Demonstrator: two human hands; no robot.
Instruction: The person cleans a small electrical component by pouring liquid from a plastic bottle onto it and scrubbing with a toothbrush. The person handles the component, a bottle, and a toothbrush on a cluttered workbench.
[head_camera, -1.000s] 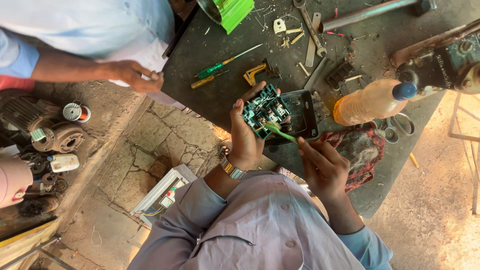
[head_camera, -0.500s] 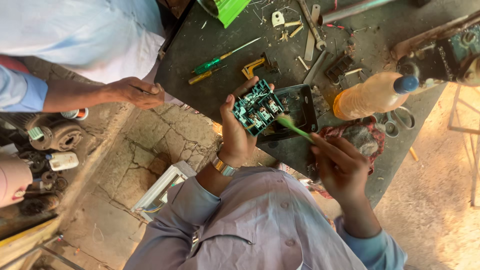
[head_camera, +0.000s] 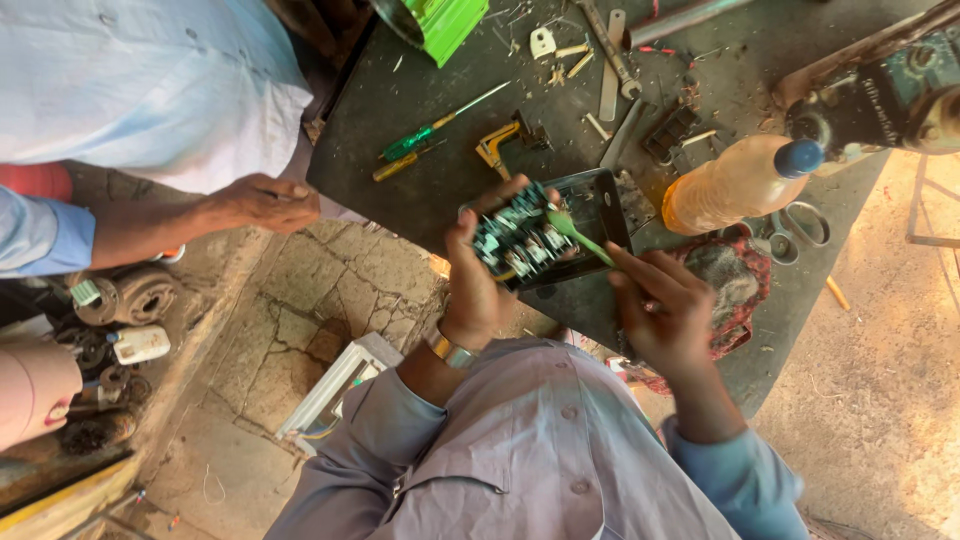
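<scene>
Co-worker's hand (head_camera: 262, 203): at the left, resting on the table's corner, fingers curled loosely.
Left hand (head_camera: 476, 280): fingers wrapped around the circuit board (head_camera: 522, 240), holding it up over the table's near edge.
Board's look: green, crowded with small pale and dark parts, set in a dark rectangular casing (head_camera: 598, 205).
Brush (head_camera: 578, 236): green, thin – its long axis runs from the right hand up-left to the board, head on the parts.
Right hand (head_camera: 662, 308): fingers pinched narrow on the brush handle.
Surface: dark, dusty worktable (head_camera: 420, 210) strewn with tools – a green screwdriver (head_camera: 440, 125), an orange bottle (head_camera: 738, 182) at the right.
Room: cracked stone floor (head_camera: 300, 290) at the left, sandy ground at the right.
</scene>
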